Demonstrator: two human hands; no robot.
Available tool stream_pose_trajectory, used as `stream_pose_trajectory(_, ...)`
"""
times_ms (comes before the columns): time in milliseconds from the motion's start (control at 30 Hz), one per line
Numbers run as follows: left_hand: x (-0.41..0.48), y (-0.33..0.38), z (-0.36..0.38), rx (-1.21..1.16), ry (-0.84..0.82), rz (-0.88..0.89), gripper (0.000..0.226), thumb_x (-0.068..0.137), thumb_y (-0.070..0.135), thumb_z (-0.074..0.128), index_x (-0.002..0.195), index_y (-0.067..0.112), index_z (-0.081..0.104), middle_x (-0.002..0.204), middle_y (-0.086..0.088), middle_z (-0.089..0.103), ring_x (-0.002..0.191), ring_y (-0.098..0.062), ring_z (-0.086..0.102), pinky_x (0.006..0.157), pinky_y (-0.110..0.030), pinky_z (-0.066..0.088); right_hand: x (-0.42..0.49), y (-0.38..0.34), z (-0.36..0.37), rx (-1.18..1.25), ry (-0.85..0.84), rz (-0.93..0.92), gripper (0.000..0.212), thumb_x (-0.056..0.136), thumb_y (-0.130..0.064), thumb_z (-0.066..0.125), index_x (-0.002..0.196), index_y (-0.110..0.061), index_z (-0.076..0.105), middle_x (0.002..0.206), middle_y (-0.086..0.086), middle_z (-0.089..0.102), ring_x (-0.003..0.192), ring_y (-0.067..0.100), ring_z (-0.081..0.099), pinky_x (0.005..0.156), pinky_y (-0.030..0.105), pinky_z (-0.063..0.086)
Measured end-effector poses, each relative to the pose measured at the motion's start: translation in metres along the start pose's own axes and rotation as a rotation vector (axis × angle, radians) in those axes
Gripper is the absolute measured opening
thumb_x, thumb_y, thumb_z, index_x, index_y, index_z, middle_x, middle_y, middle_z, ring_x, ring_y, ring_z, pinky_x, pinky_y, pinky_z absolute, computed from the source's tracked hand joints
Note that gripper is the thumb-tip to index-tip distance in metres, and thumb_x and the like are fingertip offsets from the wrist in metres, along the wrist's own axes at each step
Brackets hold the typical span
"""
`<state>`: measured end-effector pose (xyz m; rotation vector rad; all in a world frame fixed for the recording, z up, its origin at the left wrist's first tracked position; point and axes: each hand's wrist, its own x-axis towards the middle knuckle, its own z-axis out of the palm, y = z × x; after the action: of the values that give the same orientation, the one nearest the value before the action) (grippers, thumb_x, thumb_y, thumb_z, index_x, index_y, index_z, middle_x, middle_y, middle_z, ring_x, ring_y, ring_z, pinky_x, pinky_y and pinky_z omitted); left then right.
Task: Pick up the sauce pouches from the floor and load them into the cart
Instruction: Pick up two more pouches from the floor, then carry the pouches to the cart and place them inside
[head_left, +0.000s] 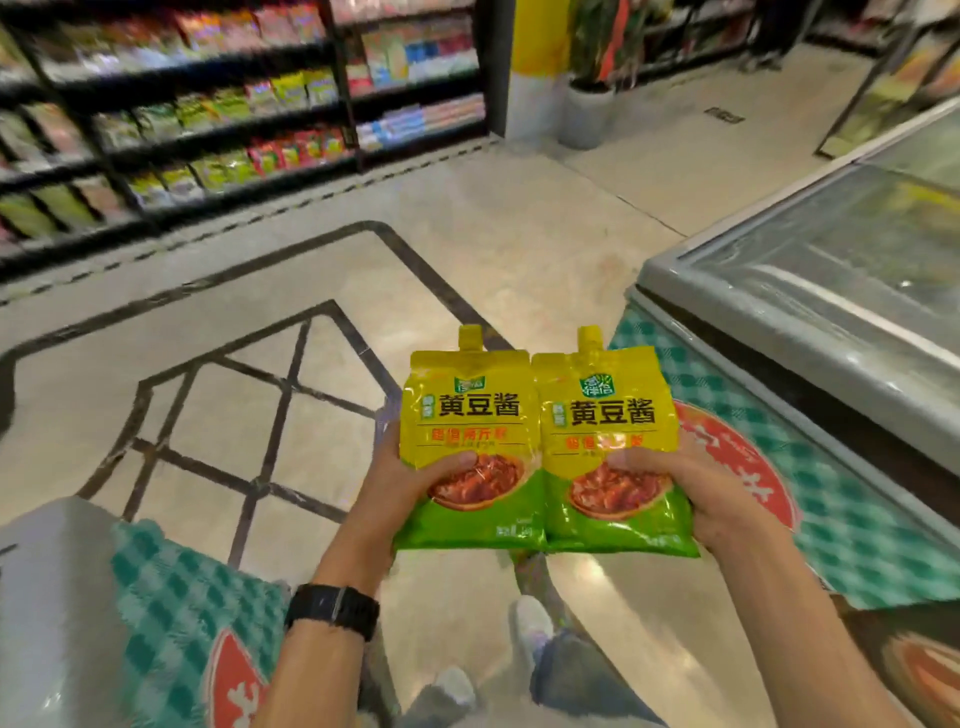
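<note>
1. While both arms reach forward above the floor (467, 249), the left hand (402, 483) holds the left sauce pouch (470, 415), its fingers clamped on the lower edge and the thumb across the front.
2. The right hand (727, 493) grips the right sauce pouch (608, 431) the same way.
3. Both pouches are held upright in the air, spouts up, side edges touching.
4. A chest freezer (831, 291) stands at the right and stocked shelves (208, 130) at the far left.

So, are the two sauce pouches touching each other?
Touching. The head view shows the left pouch and right pouch side by side, inner edges meeting with no gap between.
</note>
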<state>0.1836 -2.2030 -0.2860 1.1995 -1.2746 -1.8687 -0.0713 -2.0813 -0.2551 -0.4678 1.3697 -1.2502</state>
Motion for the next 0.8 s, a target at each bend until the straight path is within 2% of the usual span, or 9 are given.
stream_pose_trajectory(100,-0.004,0.005,0.015,0.017,-0.075,-0.006,0.080,0.059,0.020,0.090,0.130,0.020,0.055,0.109,-0.005,0.076,0.096,-0.026,0.074,0.075,-0.039,0.061,-0.026,0.003,-0.016,0.040,0.071,-0.030,0.062,0.060,0.006,0.082,0.116,-0.011,0.062,0.104,0.017,0.074,0.091,0.036,0.072,0.073,0.047,0.061)
stream_pose_trajectory(167,-0.009,0.005,0.029,0.029,-0.122,-0.013,0.085,0.055,0.023,0.096,0.129,0.020,0.055,0.109,-0.006,0.076,0.096,-0.027,0.075,0.076,-0.042,0.061,-0.044,0.007,-0.028,0.060,0.113,-0.060,0.072,0.047,-0.005,0.091,0.114,-0.011,0.065,0.107,0.018,0.073,0.092,0.037,0.072,0.077,0.050,0.060)
stream_pose_trajectory(233,-0.015,0.004,0.046,0.052,-0.167,-0.017,0.089,0.045,0.034,0.093,0.126,0.025,0.056,0.110,-0.005,0.076,0.097,-0.028,0.074,0.081,-0.047,0.061,-0.064,0.012,-0.042,0.073,0.136,-0.091,0.093,0.031,-0.018,0.099,0.116,-0.010,0.064,0.111,0.019,0.072,0.097,0.039,0.070,0.081,0.051,0.059)
stream_pose_trajectory(333,-0.024,0.000,0.077,0.076,-0.227,-0.026,0.085,0.039,0.038,0.091,0.117,0.032,0.057,0.107,-0.002,0.076,0.095,-0.029,0.074,0.082,-0.051,0.060,-0.099,0.026,-0.072,0.161,0.171,-0.151,0.098,0.030,-0.020,0.100,0.120,-0.009,0.061,0.115,0.020,0.070,0.104,0.042,0.067,0.089,0.054,0.054)
stream_pose_trajectory(467,-0.034,-0.005,0.130,0.152,-0.402,-0.056,0.087,0.048,0.034,0.090,0.128,0.026,0.056,0.115,-0.008,0.074,0.100,-0.032,0.073,0.085,-0.051,0.059,-0.147,0.051,-0.116,0.272,0.274,-0.190,0.104,0.029,-0.022,0.101,0.123,-0.006,0.061,0.118,0.020,0.069,0.105,0.041,0.067,0.087,0.050,0.055)
stream_pose_trajectory(567,-0.042,-0.011,0.182,0.230,-0.502,-0.046,0.088,0.051,0.035,0.090,0.131,0.024,0.055,0.117,-0.008,0.074,0.103,-0.033,0.072,0.087,-0.053,0.058,-0.183,0.068,-0.151,0.356,0.349,-0.234,0.100,0.030,-0.021,0.101,0.120,-0.005,0.063,0.117,0.021,0.069,0.104,0.040,0.068,0.082,0.047,0.058)
stream_pose_trajectory(633,-0.051,-0.019,0.223,0.283,-0.577,-0.048,0.089,0.051,0.035,0.091,0.131,0.025,0.055,0.118,-0.008,0.073,0.104,-0.033,0.072,0.089,-0.056,0.057,-0.212,0.078,-0.179,0.397,0.405,-0.258,0.097,0.031,-0.021,0.100,0.119,-0.004,0.064,0.116,0.022,0.069,0.105,0.041,0.067,0.086,0.048,0.056)
stream_pose_trajectory(700,-0.062,-0.029,0.268,0.326,-0.644,-0.048,0.089,0.050,0.034,0.092,0.131,0.024,0.055,0.118,-0.010,0.073,0.104,-0.033,0.072,0.089,-0.055,0.057,-0.244,0.085,-0.208,0.421,0.454,-0.282,0.085,0.037,-0.014,0.096,0.116,-0.004,0.065,0.114,0.022,0.070,0.103,0.041,0.068,0.086,0.049,0.056)
stream_pose_trajectory(800,-0.084,-0.049,0.339,0.391,-0.744,-0.061,0.096,0.044,0.040,0.094,0.130,0.028,0.055,0.115,-0.007,0.074,0.102,-0.030,0.073,0.085,-0.051,0.059,-0.300,0.099,-0.252,0.477,0.562,-0.330,0.060,0.048,-0.003,0.085,0.105,-0.006,0.069,0.105,0.019,0.073,0.091,0.033,0.073,0.072,0.039,0.060)
